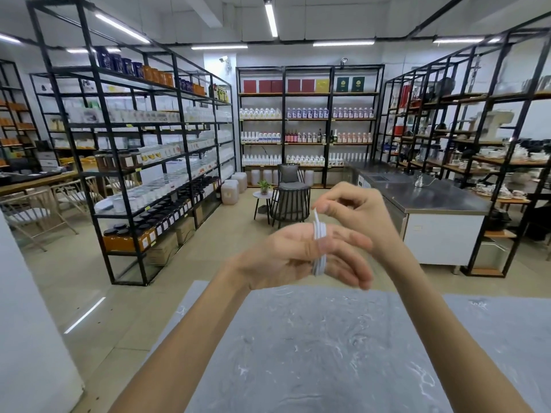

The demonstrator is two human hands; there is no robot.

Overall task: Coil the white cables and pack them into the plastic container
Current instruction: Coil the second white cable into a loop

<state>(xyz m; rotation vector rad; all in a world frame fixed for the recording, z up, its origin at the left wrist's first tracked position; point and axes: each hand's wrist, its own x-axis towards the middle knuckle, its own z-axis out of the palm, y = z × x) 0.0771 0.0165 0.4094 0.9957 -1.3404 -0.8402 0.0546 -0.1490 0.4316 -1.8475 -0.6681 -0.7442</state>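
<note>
The left hand (pixel 298 254) is held out flat with the fingers stretched towards the right. A white cable (pixel 319 234) is wound round them in several close turns, and the blurred thumb appears to be pressed onto the coil. The free end of the cable is pinched between thumb and forefinger of the right hand (pixel 351 210), which is raised just above the left, its other fingers curled.

Both hands are held in the air, above the far edge of the grey marbled desk (pixel 328 353), with neither touching it. The desk's left edge is seen running slantwise along the left forearm.

Beyond the far edge a wide stretch of tiled floor (pixel 208 263) lies open. It is bounded by black shelves (pixel 134 144) on the left, a steel counter (pixel 432 192) on the right, and a dark chair (pixel 290 198) well behind the hands.
</note>
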